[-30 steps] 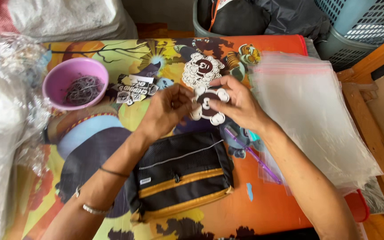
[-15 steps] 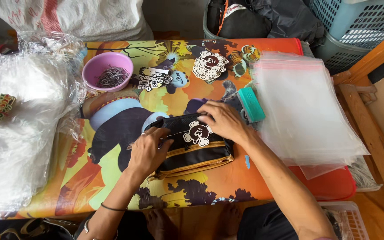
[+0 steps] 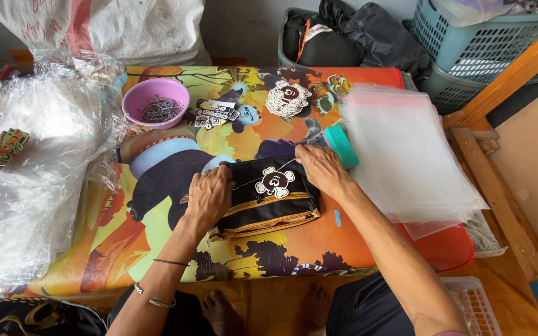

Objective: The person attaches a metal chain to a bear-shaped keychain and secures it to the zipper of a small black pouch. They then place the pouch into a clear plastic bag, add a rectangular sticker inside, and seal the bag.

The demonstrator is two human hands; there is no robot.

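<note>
Feet [image 3: 266,311] bare at the bottom edge, just below the near rim of the low table with the bright cartoon-printed cover [image 3: 169,249].

I see the black fabric pouch with yellow trim bands [image 3: 269,208] lying flat near the middle of the table, towards the near edge. A white round sticker with a dark cartoon face [image 3: 274,180] sits on its upper face.

My left hand [image 3: 208,196] lies palm down on the pouch's left end, fingers together and curled over its edge, pressing it to the table. My right hand [image 3: 322,169] rests at the pouch's upper right corner, fingertips pinched together on something at that corner; whether it is a zip pull or a thread I cannot tell.

Just beyond the right hand: a teal cylindrical roll [image 3: 344,146], touching the stack of clear zip-top plastic bags [image 3: 406,162] that covers the right end of the table.

Left side: a heap of crumpled clear plastic film [image 3: 26,180] with a small bundle of coloured stickers [image 3: 4,148] on it.

Farther back: a pink plastic bowl holding thin metal rings [image 3: 155,102], a small pile of black-and-white stickers [image 3: 213,115] beside it, and a larger white round sticker stack [image 3: 287,98].

Beyond the table: a white woven sack [image 3: 126,28], black bags in a grey bin [image 3: 350,37] and a blue-grey lattice plastic basket [image 3: 481,43].
</note>
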